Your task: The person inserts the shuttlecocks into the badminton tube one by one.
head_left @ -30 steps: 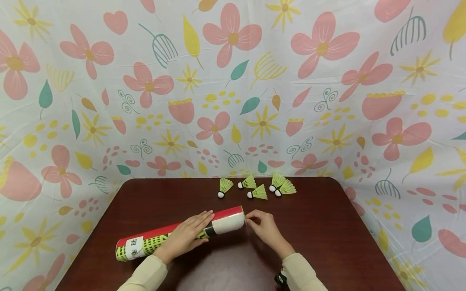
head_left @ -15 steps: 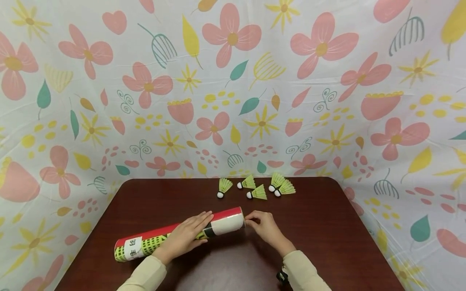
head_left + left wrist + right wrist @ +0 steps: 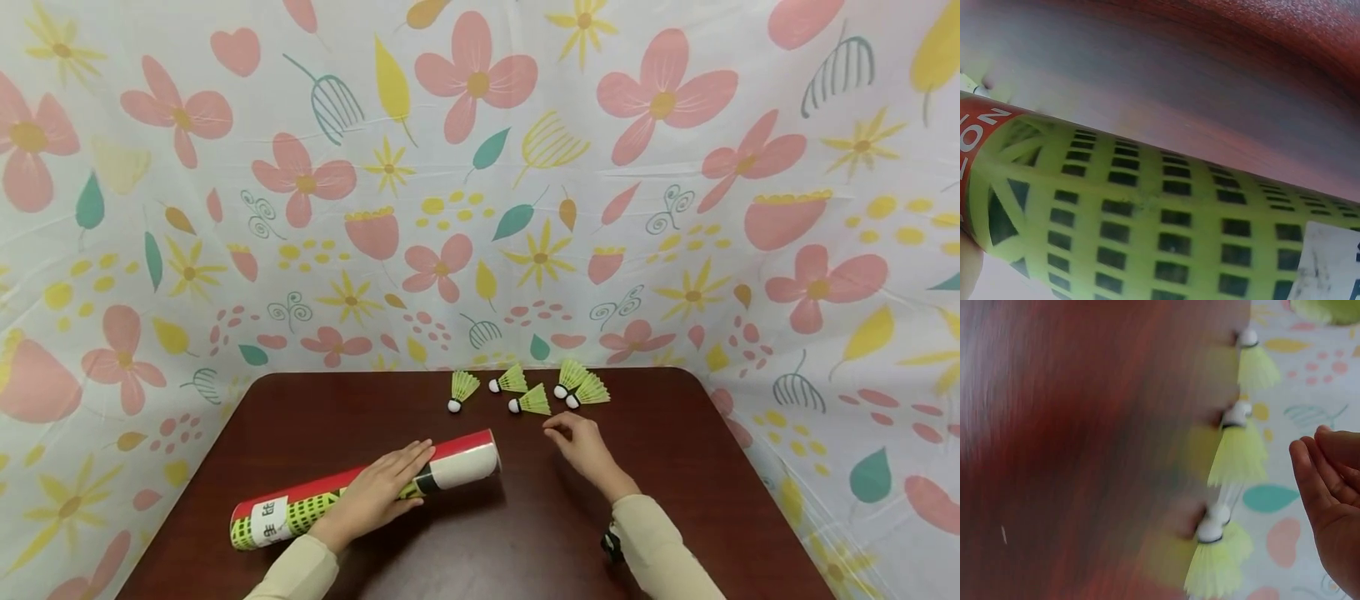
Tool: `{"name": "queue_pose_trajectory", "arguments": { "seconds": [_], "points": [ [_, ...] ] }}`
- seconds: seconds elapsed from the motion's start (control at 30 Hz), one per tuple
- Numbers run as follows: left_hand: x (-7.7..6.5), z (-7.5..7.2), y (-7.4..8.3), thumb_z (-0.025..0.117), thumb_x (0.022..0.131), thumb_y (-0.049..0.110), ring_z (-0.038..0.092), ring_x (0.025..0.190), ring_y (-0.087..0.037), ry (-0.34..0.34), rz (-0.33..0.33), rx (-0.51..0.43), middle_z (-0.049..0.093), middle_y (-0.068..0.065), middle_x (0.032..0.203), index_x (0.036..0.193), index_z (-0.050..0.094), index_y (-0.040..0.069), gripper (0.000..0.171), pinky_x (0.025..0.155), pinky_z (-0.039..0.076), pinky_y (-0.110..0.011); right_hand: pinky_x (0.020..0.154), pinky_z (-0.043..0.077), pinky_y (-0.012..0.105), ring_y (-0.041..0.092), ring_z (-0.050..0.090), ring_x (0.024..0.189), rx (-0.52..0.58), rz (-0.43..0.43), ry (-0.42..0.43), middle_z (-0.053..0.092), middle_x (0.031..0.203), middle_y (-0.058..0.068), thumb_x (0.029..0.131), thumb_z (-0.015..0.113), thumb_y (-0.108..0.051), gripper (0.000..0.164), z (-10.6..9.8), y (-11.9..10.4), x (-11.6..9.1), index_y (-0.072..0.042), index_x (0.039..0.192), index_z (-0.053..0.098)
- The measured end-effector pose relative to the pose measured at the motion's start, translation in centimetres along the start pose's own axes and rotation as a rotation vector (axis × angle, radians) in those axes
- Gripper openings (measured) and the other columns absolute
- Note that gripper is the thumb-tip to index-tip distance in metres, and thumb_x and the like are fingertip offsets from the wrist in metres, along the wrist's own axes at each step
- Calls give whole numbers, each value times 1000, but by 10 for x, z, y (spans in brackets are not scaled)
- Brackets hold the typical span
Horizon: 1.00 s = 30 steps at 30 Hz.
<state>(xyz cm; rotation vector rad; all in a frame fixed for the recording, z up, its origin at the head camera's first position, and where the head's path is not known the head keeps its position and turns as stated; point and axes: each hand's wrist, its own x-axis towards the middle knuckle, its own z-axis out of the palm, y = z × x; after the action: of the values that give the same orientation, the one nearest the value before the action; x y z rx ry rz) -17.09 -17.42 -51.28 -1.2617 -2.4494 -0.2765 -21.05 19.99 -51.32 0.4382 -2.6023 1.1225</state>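
A long shuttlecock tube [image 3: 462,463], red, white and yellow-green with a white label, lies slanted in the head view. My left hand [image 3: 378,487] holds it around the middle, fingers across the top and thumb along the near side. The tube's green windowed pattern [image 3: 1147,219] fills the left wrist view. Apart from the tube, my right hand [image 3: 588,450] hovers over the table with loosely bent fingers and nothing visible between them. Just beyond it lie several yellow-green shuttlecocks [image 3: 534,400] with white heads. In the right wrist view the fingertips [image 3: 1300,453] appear beside the blurred shuttlecocks [image 3: 1238,447].
The dark brown wooden table [image 3: 637,517] has rounded far corners. Its back edge runs close behind the shuttlecocks. A white floral cloth [image 3: 480,183] hangs behind and along both sides. A dark wristband [image 3: 611,543] shows at the right sleeve.
My right hand has left the tube's right end and moved right, toward the shuttlecocks. The left hand stays on the tube, which has shifted slightly left.
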Motion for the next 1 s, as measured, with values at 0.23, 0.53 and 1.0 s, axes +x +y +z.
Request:
{"name": "queue_pose_trajectory", "arguments": {
  "seconds": [0.23, 0.53, 1.0],
  "points": [
    [-2, -1, -1, 81, 78, 30, 45, 132, -27, 7, -1, 8, 40, -9, 150, 147, 38, 4, 86, 102, 43, -43, 74, 54, 44, 32, 65, 92, -4, 65, 55, 66, 101, 18, 88, 66, 0, 21, -18, 33, 14, 5, 109, 66],
    [-3, 1, -3, 83, 76, 30, 46, 131, -28, 1, -5, -3, 38, -7, 152, 148, 37, 5, 89, 100, 45, -45, 83, 52, 51, 44, 56, 108, -23, 278, 83, 47, 128, 34, 95, 57, -3, 45, -34, 72, 23, 13, 135, 43],
    [-2, 1, -3, 83, 76, 29, 47, 131, -27, 9, 1, 3, 40, -8, 150, 147, 38, 5, 88, 100, 44, -43, 90, 46, 55, 48, 47, 117, -11, 380, 12, 39, 132, 36, 97, 52, -3, 53, -29, 89, 25, 14, 142, 31]
  ]
}}
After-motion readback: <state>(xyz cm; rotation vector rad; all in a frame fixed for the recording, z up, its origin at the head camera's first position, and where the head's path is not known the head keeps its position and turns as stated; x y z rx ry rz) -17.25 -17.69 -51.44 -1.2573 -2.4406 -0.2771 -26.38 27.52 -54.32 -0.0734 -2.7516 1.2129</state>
